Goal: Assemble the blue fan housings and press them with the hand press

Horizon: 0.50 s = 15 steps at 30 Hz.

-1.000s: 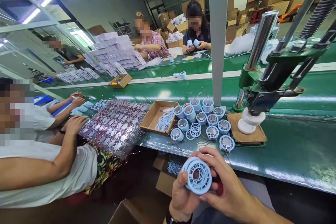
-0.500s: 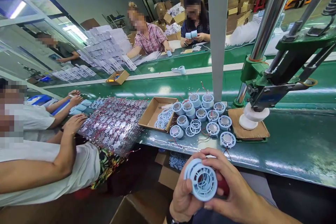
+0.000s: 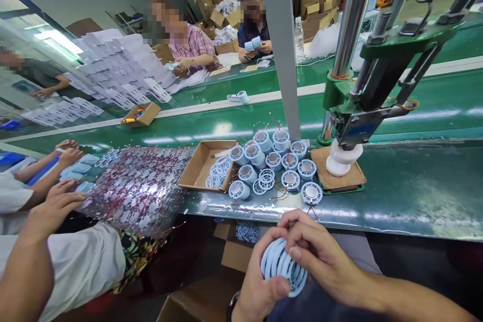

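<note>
"Where's the stack of rings (image 3: 283, 267)?"

"Up in front of the near edge of the worktop (image 3: 407, 196), held between the hands, nearer the camera than the light-blue round units (image 3: 290, 179)."

"Which way does it point?"

"Its long axis slants from upper left to lower right. The end ring at the lower right turns its open face toward the camera, and the rings stand tilted, slightly fanned."

"And the grip?"

"The left hand (image 3: 255, 280) is closed around the stack, thumb across the near side, fingers round the far side. The right hand (image 3: 324, 256) has its curled fingers at the upper right rim; whether they pinch a ring, I can't tell."

"What's beyond?"

"A cardboard box (image 3: 203, 158) with similar rings on the left of those units, and a press (image 3: 377, 85) on the right."
</note>
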Available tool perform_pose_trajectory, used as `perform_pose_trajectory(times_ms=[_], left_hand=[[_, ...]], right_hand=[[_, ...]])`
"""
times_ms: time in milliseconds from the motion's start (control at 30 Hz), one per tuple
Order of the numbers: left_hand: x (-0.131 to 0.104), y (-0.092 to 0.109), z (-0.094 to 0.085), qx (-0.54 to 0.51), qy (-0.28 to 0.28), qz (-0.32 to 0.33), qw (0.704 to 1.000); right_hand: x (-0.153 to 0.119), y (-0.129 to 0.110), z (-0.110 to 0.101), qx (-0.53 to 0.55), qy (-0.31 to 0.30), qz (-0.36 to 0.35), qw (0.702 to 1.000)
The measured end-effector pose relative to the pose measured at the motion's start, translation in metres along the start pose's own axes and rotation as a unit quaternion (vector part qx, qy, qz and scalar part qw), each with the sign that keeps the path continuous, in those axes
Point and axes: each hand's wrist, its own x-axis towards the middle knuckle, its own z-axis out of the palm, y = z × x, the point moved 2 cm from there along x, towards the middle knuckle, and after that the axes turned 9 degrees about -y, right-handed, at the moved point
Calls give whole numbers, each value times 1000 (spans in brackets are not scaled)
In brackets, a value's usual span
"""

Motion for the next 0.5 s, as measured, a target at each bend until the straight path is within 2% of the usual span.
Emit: perform_pose_trajectory(times_ms=[133, 233, 367, 500], left_hand=[[3, 0, 3, -26, -12, -18, 999], [6, 0, 6, -30, -22, -4, 999], [7, -4, 7, -131, -28, 13, 991], [11, -5, 9, -200, 1, -2, 980]], right_hand=[[-1, 4, 2, 16, 7, 19, 1000], [-2, 8, 3, 17, 24, 24, 999], [-3, 11, -1, 35, 19, 15, 999], [-8, 10, -7, 53, -3, 15, 998]])
